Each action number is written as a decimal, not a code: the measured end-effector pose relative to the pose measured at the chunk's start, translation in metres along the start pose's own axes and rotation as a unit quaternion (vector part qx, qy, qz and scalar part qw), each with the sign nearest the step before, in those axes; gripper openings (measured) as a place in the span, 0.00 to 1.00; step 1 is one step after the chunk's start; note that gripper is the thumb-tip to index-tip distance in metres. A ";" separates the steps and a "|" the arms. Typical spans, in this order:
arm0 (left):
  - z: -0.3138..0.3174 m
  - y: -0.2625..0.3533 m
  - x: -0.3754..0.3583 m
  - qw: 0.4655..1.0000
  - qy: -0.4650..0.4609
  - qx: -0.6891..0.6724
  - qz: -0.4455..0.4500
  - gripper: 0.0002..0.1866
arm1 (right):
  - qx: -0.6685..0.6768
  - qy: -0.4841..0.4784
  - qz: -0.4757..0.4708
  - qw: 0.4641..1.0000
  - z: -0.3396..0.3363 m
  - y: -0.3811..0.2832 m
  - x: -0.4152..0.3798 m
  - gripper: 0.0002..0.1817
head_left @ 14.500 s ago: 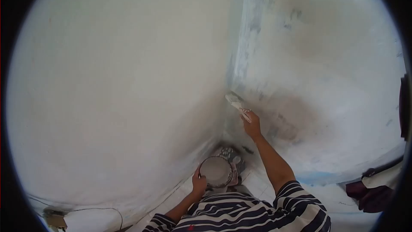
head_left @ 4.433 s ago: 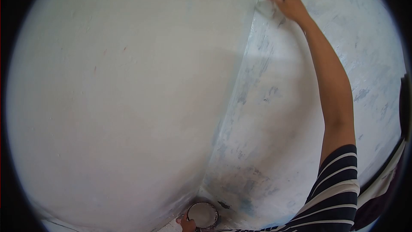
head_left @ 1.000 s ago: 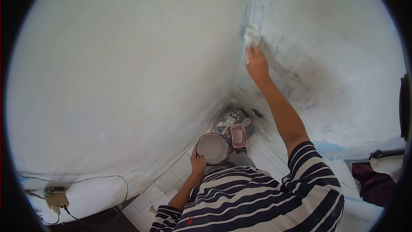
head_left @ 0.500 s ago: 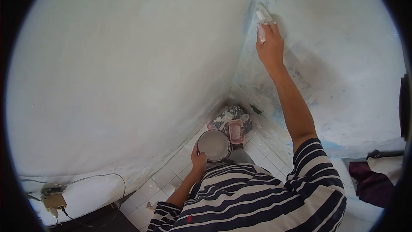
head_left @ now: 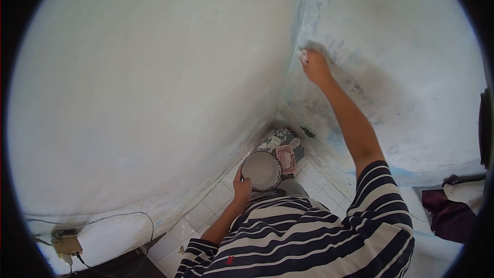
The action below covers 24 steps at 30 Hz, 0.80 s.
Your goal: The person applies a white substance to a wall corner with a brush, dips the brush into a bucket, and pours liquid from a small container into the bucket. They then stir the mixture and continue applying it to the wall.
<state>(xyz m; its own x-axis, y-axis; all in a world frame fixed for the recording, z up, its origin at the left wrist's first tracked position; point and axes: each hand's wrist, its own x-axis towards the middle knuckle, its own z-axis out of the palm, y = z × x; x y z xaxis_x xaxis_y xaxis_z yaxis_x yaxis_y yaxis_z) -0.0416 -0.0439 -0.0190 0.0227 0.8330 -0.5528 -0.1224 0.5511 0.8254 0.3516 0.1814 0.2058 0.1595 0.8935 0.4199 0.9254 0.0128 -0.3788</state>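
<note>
My left hand (head_left: 242,187) grips the rim of a round bucket (head_left: 261,170) of pale grey-white paint, its thumb over the edge, close to my waist. My right hand (head_left: 315,66) is raised at the right-hand wall, beside the corner, with fingers closed around a white-smeared paintbrush (head_left: 302,54). Most of the brush is hidden by the hand and blurred. White paint coats the fingers. The right wall (head_left: 411,67) shows grey and bluish patches under a thin white coat.
A pink plastic tray (head_left: 285,159) with white residue sits on a paint-splattered stand (head_left: 282,136) in the corner. White tiles (head_left: 198,212) cover the floor. At lower left, a power socket box (head_left: 67,246) trails cables. Dark red cloth (head_left: 448,217) lies at right.
My right hand has moved down along the wall near the corner, and the wrist has turned. My left hand and the bucket have shifted slightly right in view.
</note>
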 end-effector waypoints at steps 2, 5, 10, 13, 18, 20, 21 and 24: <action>0.003 0.005 0.005 1.000 -0.006 -0.002 -0.003 0.39 | 0.003 0.085 -0.008 0.996 -0.052 -0.042 0.009 0.08; 0.011 0.020 0.001 1.000 -0.017 0.000 -0.010 0.39 | -0.050 0.180 -0.053 0.981 -0.113 -0.086 0.020 0.10; 0.016 0.013 0.011 0.999 -0.037 -0.016 0.021 0.38 | -0.275 0.083 -0.123 0.950 -0.035 -0.063 -0.001 0.13; 0.018 0.019 0.006 0.999 -0.050 -0.011 0.016 0.39 | -0.295 -0.097 -0.144 0.940 0.040 -0.040 -0.039 0.13; 0.016 0.021 -0.002 0.998 -0.047 0.015 0.028 0.39 | -0.101 -0.072 -0.095 0.988 0.107 0.007 -0.061 0.10; 0.014 0.023 -0.008 0.999 -0.037 0.009 0.021 0.39 | -0.072 0.012 -0.075 0.994 0.102 0.021 -0.029 0.10; 0.015 0.024 -0.009 0.999 -0.031 0.000 0.015 0.39 | -0.047 0.006 -0.051 0.998 0.075 0.015 -0.009 0.11; 0.010 0.004 -0.001 0.999 -0.020 -0.023 0.011 0.39 | 0.042 0.119 -0.020 0.992 -0.035 -0.027 0.030 0.12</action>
<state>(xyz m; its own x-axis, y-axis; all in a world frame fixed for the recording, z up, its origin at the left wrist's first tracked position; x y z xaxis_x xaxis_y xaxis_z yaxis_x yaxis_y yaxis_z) -0.0326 -0.0423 -0.0136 0.0583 0.8468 -0.5286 -0.1689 0.5303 0.8308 0.3435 0.1917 0.2573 0.2091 0.7600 0.6153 0.9020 0.0932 -0.4217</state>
